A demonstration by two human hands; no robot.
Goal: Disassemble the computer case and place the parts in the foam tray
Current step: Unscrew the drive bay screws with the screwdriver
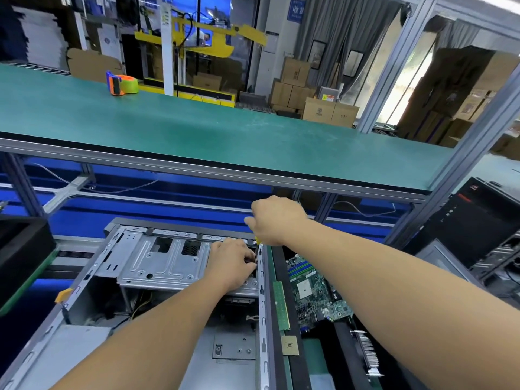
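At the computer case's [157, 263] far-right corner, right hand [277, 220] grips a screwdriver [256, 250]; left hand's [233, 260] fingers curl beside it.

Bright, even indoor light falls from overhead. Daylight glares white through the window [408, 80] at two o'clock. Wide-angle distortion bows the green shelf [225, 130] and frame posts toward the edges. Slight softness throughout; shadows stay faint.
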